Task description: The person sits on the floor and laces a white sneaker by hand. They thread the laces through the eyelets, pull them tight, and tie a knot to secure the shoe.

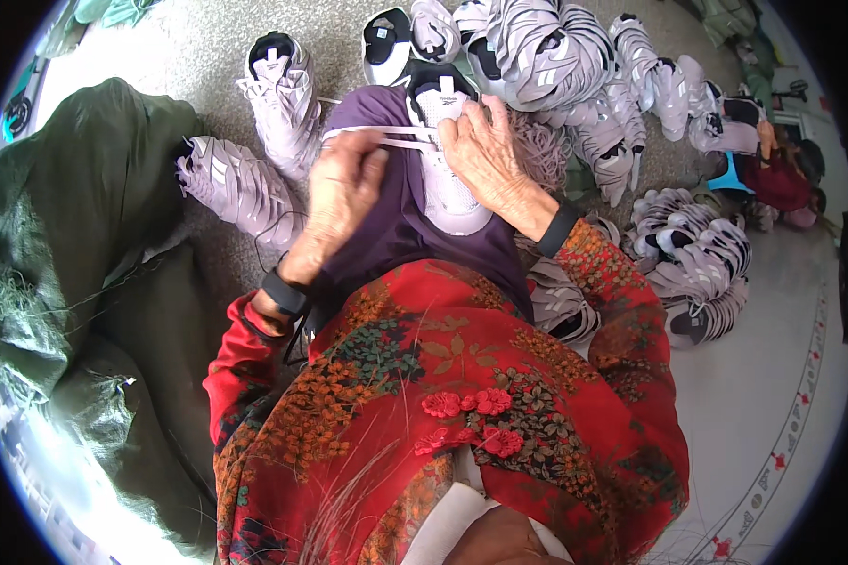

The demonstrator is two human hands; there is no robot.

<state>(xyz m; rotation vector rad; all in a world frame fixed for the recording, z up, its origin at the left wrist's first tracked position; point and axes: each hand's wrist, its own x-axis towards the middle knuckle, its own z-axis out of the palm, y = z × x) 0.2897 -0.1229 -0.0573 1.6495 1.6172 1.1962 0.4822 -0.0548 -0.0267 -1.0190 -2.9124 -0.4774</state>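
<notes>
A pale lilac sneaker rests on my purple-clad lap, its toe toward me and its dark opening away from me. White shoelaces run out from it to the left, stretched nearly straight. My left hand is closed on these laces, slightly blurred. Over the right side of the sneaker lies my right hand, fingers bent at the lace rows beside the tongue; what its fingertips pinch is hidden. Right behind that hand sits a bundle of loose lilac laces.
Nested rows of similar shoes stand left, far left, beyond and right. A large dark green sack fills the left side. Another person in dark red is at the far right.
</notes>
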